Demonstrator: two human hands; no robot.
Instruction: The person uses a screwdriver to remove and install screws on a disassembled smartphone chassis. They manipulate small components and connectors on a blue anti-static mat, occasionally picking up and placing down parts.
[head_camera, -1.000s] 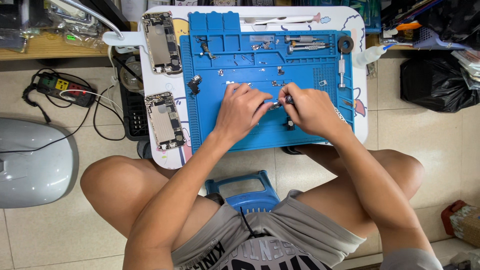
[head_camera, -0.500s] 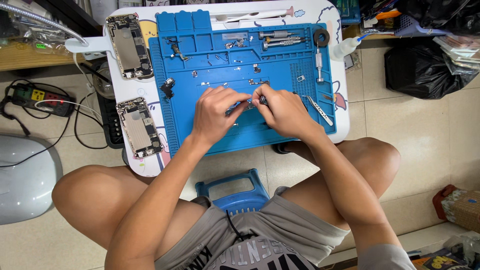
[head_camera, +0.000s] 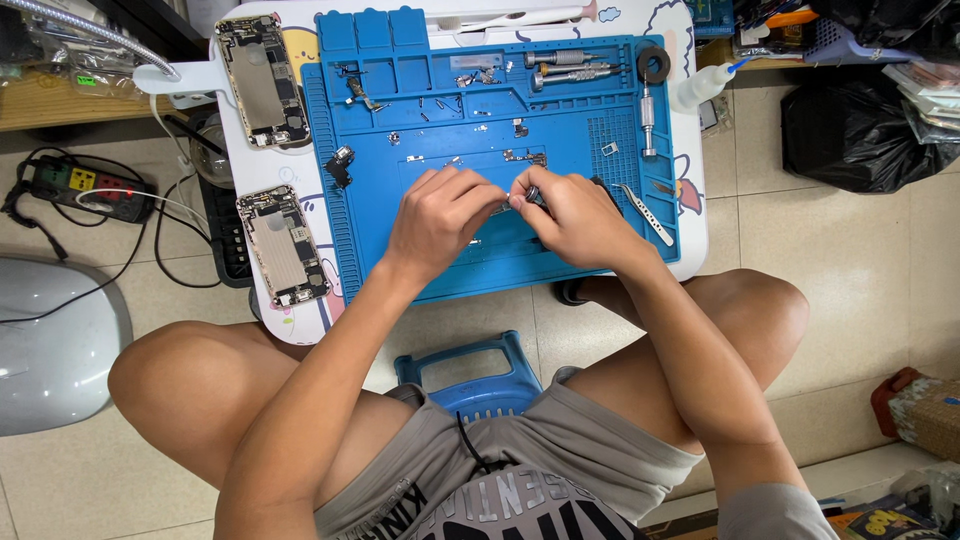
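Note:
Both my hands meet over the middle of a blue repair mat (head_camera: 560, 140) on a small white table (head_camera: 690, 230). My left hand (head_camera: 440, 220) and my right hand (head_camera: 570, 215) pinch a small metal part (head_camera: 515, 200) between their fingertips; the part is mostly hidden, so its kind is unclear. Two opened phone housings lie left of the mat, one (head_camera: 262, 80) at the far end and one (head_camera: 282, 245) nearer me. Small screws and loose parts are scattered on the mat.
Screwdrivers (head_camera: 570, 68), a tape roll (head_camera: 654, 63) and tweezers (head_camera: 640, 212) lie on the mat's right side. A power strip (head_camera: 80, 187) with cables and a grey object (head_camera: 55, 350) sit on the floor at left; black bag (head_camera: 860, 130) at right. A blue stool (head_camera: 470, 375) is under me.
The view has shifted, so the table sits a little higher and further left in frame. My hands stay together over the mat's middle, still working the small part.

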